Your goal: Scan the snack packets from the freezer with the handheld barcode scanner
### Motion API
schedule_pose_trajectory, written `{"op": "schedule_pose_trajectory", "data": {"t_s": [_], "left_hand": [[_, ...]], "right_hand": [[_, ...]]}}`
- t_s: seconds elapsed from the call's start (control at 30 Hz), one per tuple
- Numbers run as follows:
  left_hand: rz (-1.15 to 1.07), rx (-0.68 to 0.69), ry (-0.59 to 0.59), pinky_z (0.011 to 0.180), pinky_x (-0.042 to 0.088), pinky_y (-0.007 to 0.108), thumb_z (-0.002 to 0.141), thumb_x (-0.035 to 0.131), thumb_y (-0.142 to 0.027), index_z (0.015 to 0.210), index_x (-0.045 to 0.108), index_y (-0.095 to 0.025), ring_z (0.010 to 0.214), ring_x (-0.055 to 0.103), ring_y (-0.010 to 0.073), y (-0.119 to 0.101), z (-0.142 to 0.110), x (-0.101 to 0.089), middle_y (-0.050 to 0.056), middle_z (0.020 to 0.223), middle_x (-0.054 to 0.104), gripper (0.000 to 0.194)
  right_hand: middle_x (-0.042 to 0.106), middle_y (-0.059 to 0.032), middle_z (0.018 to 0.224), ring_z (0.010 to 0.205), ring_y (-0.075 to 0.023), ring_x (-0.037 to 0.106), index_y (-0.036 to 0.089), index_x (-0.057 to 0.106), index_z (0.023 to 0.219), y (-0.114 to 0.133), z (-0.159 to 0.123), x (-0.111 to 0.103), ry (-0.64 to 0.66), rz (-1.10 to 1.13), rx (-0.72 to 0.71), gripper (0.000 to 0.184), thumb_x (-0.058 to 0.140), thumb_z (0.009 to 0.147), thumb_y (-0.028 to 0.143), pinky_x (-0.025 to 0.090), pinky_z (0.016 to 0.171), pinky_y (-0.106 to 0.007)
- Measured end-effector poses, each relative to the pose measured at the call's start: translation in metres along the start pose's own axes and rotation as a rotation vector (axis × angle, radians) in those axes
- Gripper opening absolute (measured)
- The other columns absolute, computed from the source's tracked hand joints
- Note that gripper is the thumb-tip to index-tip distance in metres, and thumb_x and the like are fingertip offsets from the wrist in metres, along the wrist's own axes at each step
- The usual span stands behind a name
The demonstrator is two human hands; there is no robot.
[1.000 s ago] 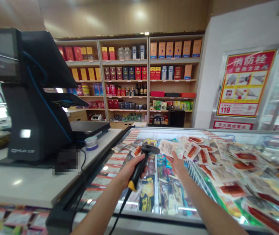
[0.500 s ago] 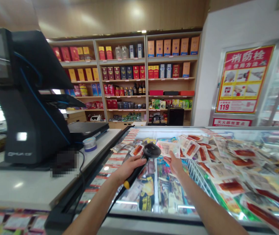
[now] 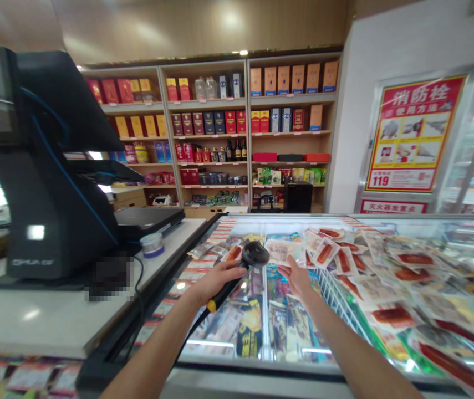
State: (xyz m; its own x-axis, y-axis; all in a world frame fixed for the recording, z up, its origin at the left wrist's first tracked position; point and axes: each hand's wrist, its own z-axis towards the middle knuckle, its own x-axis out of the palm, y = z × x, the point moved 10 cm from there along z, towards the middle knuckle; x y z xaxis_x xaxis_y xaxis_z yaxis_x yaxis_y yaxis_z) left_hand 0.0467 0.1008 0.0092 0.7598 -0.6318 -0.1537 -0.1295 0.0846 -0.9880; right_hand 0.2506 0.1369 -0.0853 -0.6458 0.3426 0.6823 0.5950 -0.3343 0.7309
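My left hand (image 3: 220, 280) is closed round the handle of a black barcode scanner (image 3: 255, 254) with a yellow accent and a trailing cable. The scanner's head is beside a clear plastic packet (image 3: 280, 252) with small print, pinched by its lower edge in my right hand (image 3: 295, 274). Both hands are above the glass top of a chest freezer (image 3: 203, 357). Right of them lie many similar packets (image 3: 392, 317) with reddish-brown food inside. A few more packets (image 3: 233, 253) lie just left of the scanner head.
A black checkout terminal (image 3: 45, 221) and a small round tub (image 3: 152, 245) stand on the white counter (image 3: 54, 316) at left. Behind the freezer rise shelves (image 3: 290, 100) of boxes and bottles. A red fire-hydrant poster (image 3: 417, 136) hangs on the right wall.
My left hand and the scanner have shifted slightly to the left, with the scanner head a little farther from the packet. The right hand and the packet stay nearly in place.
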Motion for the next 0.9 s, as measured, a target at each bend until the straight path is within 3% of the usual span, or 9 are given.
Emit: {"op": "schedule_pose_trajectory", "data": {"t_s": [0.27, 0.4, 0.53, 0.57, 0.63, 0.7, 0.77, 0.9], "left_hand": [[0.109, 0.065, -0.002, 0.050, 0.033, 0.019, 0.064, 0.055, -0.034, 0.073, 0.057, -0.014, 0.051, 0.045, 0.0070, -0.012, -0.002, -0.005, -0.003, 0.059, 0.053, 0.022], [0.085, 0.066, 0.001, 0.045, 0.031, 0.019, 0.065, 0.053, -0.037, 0.072, 0.054, -0.014, 0.045, 0.043, 0.0067, -0.008, -0.001, -0.004, -0.003, 0.055, 0.051, 0.024], [0.031, 0.082, -0.003, 0.041, 0.029, 0.019, 0.067, 0.050, -0.040, 0.067, 0.050, -0.014, 0.041, 0.042, 0.0065, -0.003, -0.001, -0.008, -0.002, 0.053, 0.050, 0.026], [0.024, 0.085, -0.012, 0.041, 0.030, 0.019, 0.067, 0.050, -0.039, 0.066, 0.050, -0.014, 0.041, 0.042, 0.0065, -0.002, -0.002, -0.010, -0.002, 0.053, 0.050, 0.026], [0.019, 0.081, -0.033, 0.041, 0.030, 0.019, 0.067, 0.051, -0.039, 0.066, 0.049, -0.014, 0.041, 0.043, 0.0066, 0.000, -0.003, -0.014, -0.002, 0.053, 0.050, 0.025], [0.016, 0.077, -0.048, 0.041, 0.030, 0.019, 0.067, 0.051, -0.038, 0.066, 0.049, -0.013, 0.040, 0.043, 0.0066, 0.001, -0.004, -0.016, -0.002, 0.051, 0.050, 0.025], [0.008, 0.075, -0.047, 0.040, 0.030, 0.019, 0.067, 0.051, -0.038, 0.065, 0.048, -0.013, 0.039, 0.042, 0.0064, 0.002, -0.005, -0.015, -0.002, 0.050, 0.049, 0.025], [0.013, 0.068, -0.025, 0.040, 0.029, 0.018, 0.069, 0.049, -0.036, 0.066, 0.047, -0.013, 0.040, 0.043, 0.0063, 0.003, -0.007, -0.009, -0.002, 0.048, 0.049, 0.024]], "right_hand": [[0.065, 0.0031, 0.068, 0.063, -0.0172, 0.062, 0.024, 0.050, 0.094, 0.000, -0.001, 0.000, 0.018, -0.023, 0.011, 0.039, 0.062, 0.056, 0.028, 0.049, 0.066, -0.033], [0.064, 0.0012, 0.070, 0.062, -0.0178, 0.061, 0.022, 0.050, 0.093, 0.004, 0.000, 0.001, 0.018, -0.120, -0.034, 0.036, 0.058, 0.060, 0.033, 0.048, 0.065, -0.034], [0.062, -0.0052, 0.083, 0.076, -0.0202, 0.058, 0.017, 0.050, 0.092, 0.051, -0.001, -0.001, -0.073, -0.468, -0.354, 0.034, 0.050, 0.066, 0.039, 0.044, 0.071, -0.036], [0.060, -0.0064, 0.089, 0.084, -0.0207, 0.055, 0.017, 0.051, 0.091, 0.065, -0.005, 0.005, -0.058, -0.613, -0.466, 0.031, 0.049, 0.067, 0.038, 0.041, 0.076, -0.036], [0.058, -0.0073, 0.093, 0.093, -0.0207, 0.049, 0.018, 0.052, 0.087, 0.076, -0.016, 0.031, 0.091, -1.014, -0.658, 0.022, 0.046, 0.071, 0.031, 0.035, 0.082, -0.035], [0.058, -0.0064, 0.086, 0.090, -0.0195, 0.049, 0.019, 0.054, 0.080, 0.059, -0.030, 0.054, 0.316, -1.397, -0.758, 0.014, 0.044, 0.072, 0.024, 0.035, 0.080, -0.033], [0.059, -0.0048, 0.080, 0.081, -0.0181, 0.051, 0.020, 0.053, 0.079, 0.037, -0.040, 0.061, 0.452, -1.563, -0.741, 0.012, 0.047, 0.068, 0.020, 0.037, 0.074, -0.030], [0.058, -0.0076, 0.084, 0.078, -0.0198, 0.052, 0.018, 0.051, 0.089, 0.019, -0.040, 0.064, 0.391, -1.769, -0.708, 0.026, 0.054, 0.064, 0.026, 0.037, 0.066, -0.029]]}}
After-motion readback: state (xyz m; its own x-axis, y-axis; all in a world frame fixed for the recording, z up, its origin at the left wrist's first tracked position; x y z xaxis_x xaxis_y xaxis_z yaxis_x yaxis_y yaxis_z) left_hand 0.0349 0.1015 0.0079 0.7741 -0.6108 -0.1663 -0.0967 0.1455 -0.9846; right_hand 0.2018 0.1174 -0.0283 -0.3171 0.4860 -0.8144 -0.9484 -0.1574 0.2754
